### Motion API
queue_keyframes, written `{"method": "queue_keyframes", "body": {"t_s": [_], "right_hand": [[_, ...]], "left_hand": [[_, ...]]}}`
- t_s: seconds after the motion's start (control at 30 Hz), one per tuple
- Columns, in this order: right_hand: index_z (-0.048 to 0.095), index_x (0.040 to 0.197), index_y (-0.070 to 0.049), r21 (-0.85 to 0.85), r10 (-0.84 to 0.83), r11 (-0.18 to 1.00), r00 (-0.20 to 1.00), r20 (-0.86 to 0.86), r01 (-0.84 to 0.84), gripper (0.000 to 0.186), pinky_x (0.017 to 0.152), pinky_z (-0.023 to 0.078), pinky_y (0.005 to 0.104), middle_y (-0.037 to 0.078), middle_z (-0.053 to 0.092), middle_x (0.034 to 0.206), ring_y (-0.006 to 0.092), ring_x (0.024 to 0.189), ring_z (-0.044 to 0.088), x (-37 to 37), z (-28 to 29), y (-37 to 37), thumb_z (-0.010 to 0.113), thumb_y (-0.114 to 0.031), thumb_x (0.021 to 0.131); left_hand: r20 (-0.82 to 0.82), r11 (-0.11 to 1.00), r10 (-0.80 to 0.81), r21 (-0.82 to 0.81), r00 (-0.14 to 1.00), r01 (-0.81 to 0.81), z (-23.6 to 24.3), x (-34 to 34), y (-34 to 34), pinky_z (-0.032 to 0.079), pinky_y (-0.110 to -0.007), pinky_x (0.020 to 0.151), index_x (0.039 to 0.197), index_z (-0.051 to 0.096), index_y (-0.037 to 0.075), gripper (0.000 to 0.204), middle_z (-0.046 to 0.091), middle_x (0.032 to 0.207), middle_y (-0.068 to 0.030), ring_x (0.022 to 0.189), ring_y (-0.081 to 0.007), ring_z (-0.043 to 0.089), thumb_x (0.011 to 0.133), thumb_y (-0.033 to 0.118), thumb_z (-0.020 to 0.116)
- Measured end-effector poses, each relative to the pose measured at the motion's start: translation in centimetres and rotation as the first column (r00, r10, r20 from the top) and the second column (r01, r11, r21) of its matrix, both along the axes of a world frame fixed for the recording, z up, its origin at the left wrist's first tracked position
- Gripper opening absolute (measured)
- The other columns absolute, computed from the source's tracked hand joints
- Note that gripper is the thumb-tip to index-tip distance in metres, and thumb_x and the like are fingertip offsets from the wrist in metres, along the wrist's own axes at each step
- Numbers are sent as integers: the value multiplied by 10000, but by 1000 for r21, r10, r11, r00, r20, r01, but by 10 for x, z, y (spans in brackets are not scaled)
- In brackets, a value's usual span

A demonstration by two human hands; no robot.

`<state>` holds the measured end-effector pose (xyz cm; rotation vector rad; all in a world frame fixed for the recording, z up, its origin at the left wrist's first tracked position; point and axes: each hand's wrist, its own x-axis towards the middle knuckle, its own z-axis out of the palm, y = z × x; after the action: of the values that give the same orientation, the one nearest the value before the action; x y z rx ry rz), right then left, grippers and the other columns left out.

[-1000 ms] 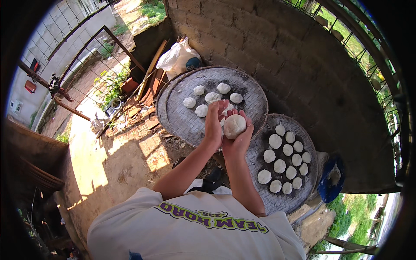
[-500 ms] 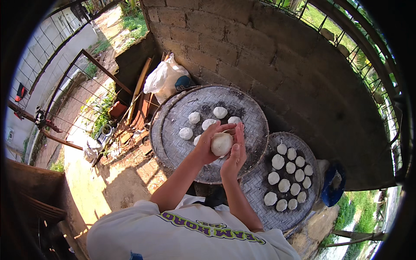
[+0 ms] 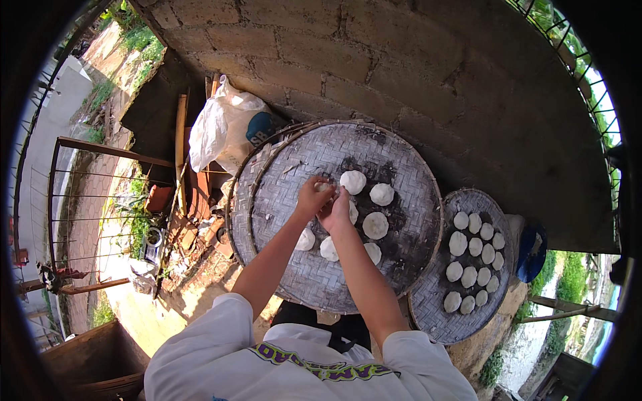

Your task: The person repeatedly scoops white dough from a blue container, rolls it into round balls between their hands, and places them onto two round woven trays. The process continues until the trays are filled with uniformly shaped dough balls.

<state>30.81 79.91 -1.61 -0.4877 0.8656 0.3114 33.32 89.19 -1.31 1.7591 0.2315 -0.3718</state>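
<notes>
Over the large round woven tray (image 3: 281, 194), my two hands meet close together, low above its surface. My left hand (image 3: 310, 198) is closed, with a bit of a white dough ball (image 3: 322, 187) showing at its fingers. Pressed up beside it, my right hand (image 3: 332, 210) has its fingers curled in, and most of the held ball is hidden. Around my hands lie several more dough balls, among them a rounded one (image 3: 352, 182) just past my right fingertips and another (image 3: 375, 225) to the right. Dark patches mark the weave there.
A smaller woven tray (image 3: 435, 314) at the right carries several dough balls in rows. Behind the trays rises a block wall (image 3: 374, 73). A white sack (image 3: 231, 127) and wooden boards (image 3: 180, 147) stand at the back left; a blue container (image 3: 531, 254) sits at the far right.
My hands have come down toward the large tray; the dough ball, plainly visible between them before, is now mostly covered. The view has turned and moved closer to the large tray.
</notes>
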Motion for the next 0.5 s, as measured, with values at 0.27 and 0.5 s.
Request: {"method": "queue_keyframes", "body": {"t_s": [0.27, 0.5], "right_hand": [[301, 1577, -58, -298, 153, 949, 977, 147, -104, 800, 1096, 359, 423, 166, 495, 1486, 263, 1277, 530, 8, -34, -48, 322, -646, 1035], [406, 1500, -46, -230, -39, 971, 992, 117, 65, 673, 1016, 444, 412, 149, 593, 1391, 272, 1244, 587, -235, 13, -187, 310, -561, 1077]], "left_hand": [[447, 858, -358, 504, 819, 100, -95, 75, -9, 495, -473, 975, 1130, 673, 58, 396, 615, 1173, -224, 1100, -431, 594, 781, 193, 803], [156, 441, -607, 882, 779, 166, -76, 50, -32, 249, -558, 1207, 1483, 477, 222, 622, 316, 1606, -242, 1487, -464, 274, 902, 287, 690]]}}
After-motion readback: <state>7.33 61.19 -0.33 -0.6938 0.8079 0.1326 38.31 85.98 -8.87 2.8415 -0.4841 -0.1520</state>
